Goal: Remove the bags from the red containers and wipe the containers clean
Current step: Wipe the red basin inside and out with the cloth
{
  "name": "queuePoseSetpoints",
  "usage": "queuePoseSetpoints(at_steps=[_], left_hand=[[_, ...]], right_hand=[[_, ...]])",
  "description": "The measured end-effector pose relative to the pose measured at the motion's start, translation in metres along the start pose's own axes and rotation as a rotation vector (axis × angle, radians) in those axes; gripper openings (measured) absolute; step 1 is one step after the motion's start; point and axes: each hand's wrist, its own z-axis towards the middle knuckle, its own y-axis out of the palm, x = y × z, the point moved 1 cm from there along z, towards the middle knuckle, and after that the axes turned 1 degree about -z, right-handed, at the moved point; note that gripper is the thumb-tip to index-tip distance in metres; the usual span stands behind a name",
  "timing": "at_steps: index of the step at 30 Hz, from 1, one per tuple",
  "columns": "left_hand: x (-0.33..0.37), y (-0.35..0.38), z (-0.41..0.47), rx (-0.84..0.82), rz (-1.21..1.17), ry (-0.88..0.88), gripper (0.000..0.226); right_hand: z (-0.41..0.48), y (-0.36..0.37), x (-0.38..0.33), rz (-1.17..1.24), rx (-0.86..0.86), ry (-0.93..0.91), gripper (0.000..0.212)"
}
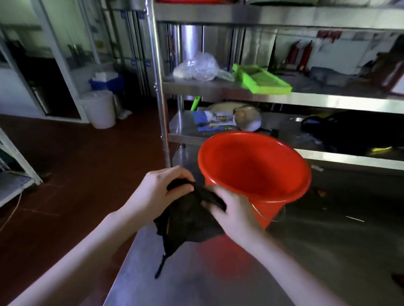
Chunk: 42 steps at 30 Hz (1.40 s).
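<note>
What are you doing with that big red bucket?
A person stands at a steel table holding a dark cloth in both hands: the left hand grips its top and the right hand pinches it from the side. Just behind the hands stands a red bucket, upright and looking empty inside, with no bag showing in it. The cloth is not touching the inside of the bucket.

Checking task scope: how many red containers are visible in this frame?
1 for certain. The round red plastic bucket stands on the steel table, just beyond both hands. A red edge shows on the top shelf at the frame's upper border; it may be another, mostly cut off.
</note>
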Motion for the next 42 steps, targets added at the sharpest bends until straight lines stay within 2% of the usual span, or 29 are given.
queuePoseSetpoints(at_steps=[4, 9, 11, 14, 15, 17, 19, 23, 27, 31, 34, 39, 42], left_hand=[[0.027, 0.016, 0.035, 0.055, -0.074, -0.022, 0.019], [0.035, 0.063, 0.088, 0.154, -0.128, -0.054, 0.018], [0.031, 0.084, 0.105, 0.155, -0.124, -0.096, 0.022], [0.01, 0.109, 0.105, -0.072, 0.018, -0.209, 0.035], [-0.001, 0.113, 0.098, -0.165, 0.082, -0.241, 0.036], [-0.023, 0.114, 0.08, -0.287, 0.197, -0.243, 0.029], [-0.035, 0.11, 0.068, -0.301, 0.251, -0.175, 0.026], [-0.051, 0.095, 0.067, -0.3, 0.33, -0.008, 0.03], [-0.063, 0.087, 0.069, -0.366, 0.454, 0.062, 0.032], [-0.042, 0.104, 0.067, -0.351, 0.385, 0.144, 0.029], [-0.031, 0.127, 0.058, -0.289, 0.17, 0.098, 0.027], [-0.019, 0.143, 0.052, -0.176, 0.08, 0.07, 0.031], [-0.01, 0.143, 0.052, -0.195, -0.013, 0.036, 0.042]], right_hand=[[-0.002, -0.059, 0.001, -0.031, 0.114, -0.03, 0.017], [0.019, -0.107, 0.035, -0.134, 0.269, 0.091, 0.017], [0.028, -0.122, 0.058, -0.261, 0.327, 0.203, 0.02], [0.022, -0.124, 0.092, -0.71, 0.211, 0.44, 0.043], [0.017, -0.118, 0.099, -0.828, 0.159, 0.424, 0.045], [0.007, -0.096, 0.106, -0.857, 0.072, 0.272, 0.037], [0.001, -0.078, 0.107, -0.839, -0.016, 0.22, 0.044], [-0.001, -0.071, 0.105, -0.868, 0.007, 0.238, 0.063], [-0.001, -0.087, 0.117, -0.879, -0.012, 0.169, 0.048], [-0.001, -0.135, 0.153, -0.799, -0.065, 0.199, 0.038], [-0.005, -0.151, 0.163, -0.802, -0.059, 0.168, 0.04], [-0.013, -0.088, 0.119, -0.907, 0.115, 0.055, 0.044], [-0.014, -0.063, 0.106, -0.869, 0.167, 0.019, 0.043]])
